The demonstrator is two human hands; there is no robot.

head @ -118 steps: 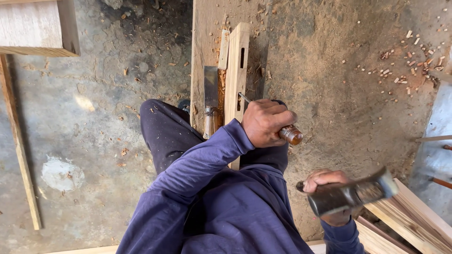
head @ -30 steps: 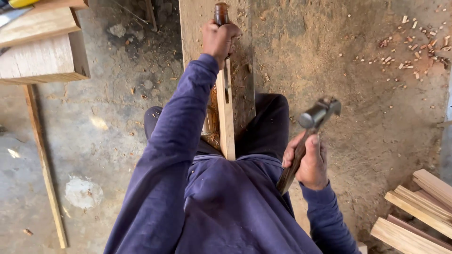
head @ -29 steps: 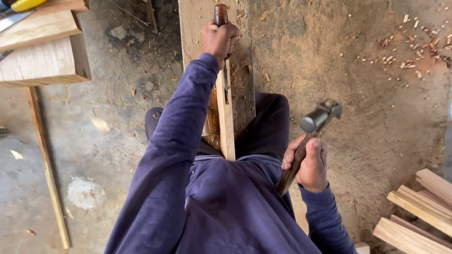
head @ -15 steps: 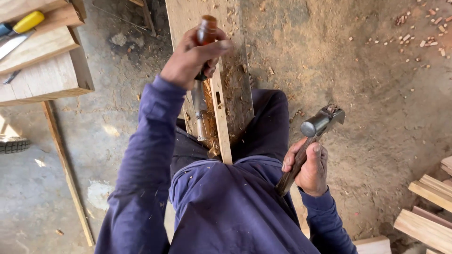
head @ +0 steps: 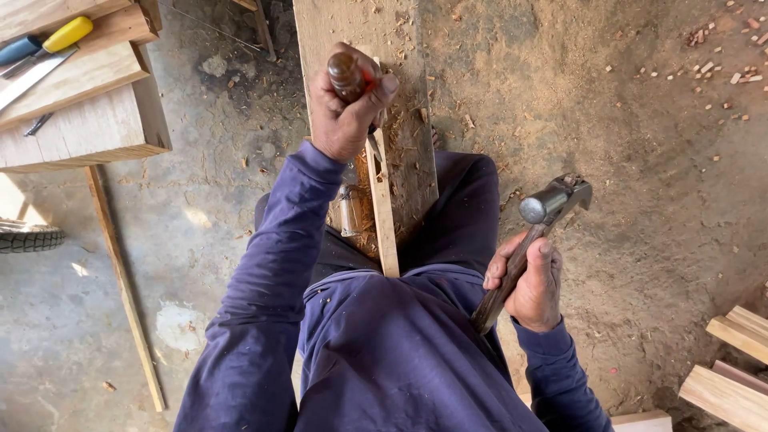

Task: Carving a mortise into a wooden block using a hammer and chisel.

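Observation:
My left hand (head: 344, 112) grips a chisel by its brown wooden handle (head: 346, 74), held upright over a narrow wooden strip (head: 384, 216). The strip lies on a wide plank (head: 404, 120) that runs away from me between my legs. A second chisel blade (head: 350, 210) rests beside the strip, amid wood shavings. My right hand (head: 532, 284) holds a hammer by its wooden shaft, with the steel head (head: 552, 202) raised to the right of the plank, apart from the chisel.
Stacked boards (head: 80, 104) at upper left carry tools with yellow (head: 66, 34) and blue handles. A thin wooden lath (head: 124, 280) lies on the concrete floor at left. More cut boards (head: 732, 360) sit at lower right. Wood chips scatter the dirt at upper right.
My left hand has drawn the chisel closer and lower along the plank. The hammer stays raised at the right, barely shifted. The view has tilted and moved nearer.

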